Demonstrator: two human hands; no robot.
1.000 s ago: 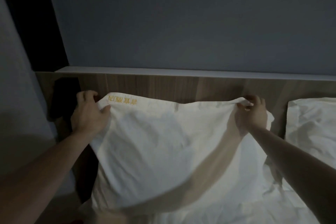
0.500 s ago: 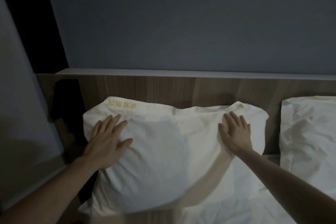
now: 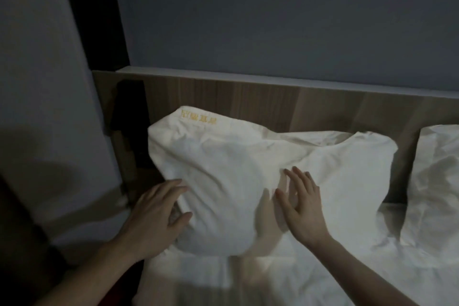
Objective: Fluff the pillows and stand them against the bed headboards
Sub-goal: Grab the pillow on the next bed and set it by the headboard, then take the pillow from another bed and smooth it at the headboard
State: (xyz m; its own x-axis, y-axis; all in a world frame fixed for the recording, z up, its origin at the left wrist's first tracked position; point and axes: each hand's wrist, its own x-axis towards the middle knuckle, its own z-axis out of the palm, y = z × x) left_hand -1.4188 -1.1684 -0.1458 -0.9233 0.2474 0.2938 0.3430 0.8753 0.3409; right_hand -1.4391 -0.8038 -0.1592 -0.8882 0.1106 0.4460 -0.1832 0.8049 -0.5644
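Observation:
A white pillow [image 3: 238, 169] with yellow embroidery near its top left corner leans against the wooden headboard [image 3: 285, 104]. My left hand [image 3: 156, 213] lies flat against the pillow's lower left side, fingers straight. My right hand [image 3: 301, 202] is spread open on the pillow's front, near its middle, fingers pointing up. A second white pillow [image 3: 437, 181] stands against the headboard at the right edge, partly cut off.
The white bed sheet [image 3: 273, 278] runs below the pillows. A grey wall [image 3: 273, 20] rises behind the headboard, which has a pale ledge [image 3: 223, 76] on top. A dark gap and a dim side panel [image 3: 37, 82] lie left of the bed.
Both hands let go of the pillow's top corners, pressed flat on its upper face, then slid down to its lower left side and middle. The pillow now sags more at its top.

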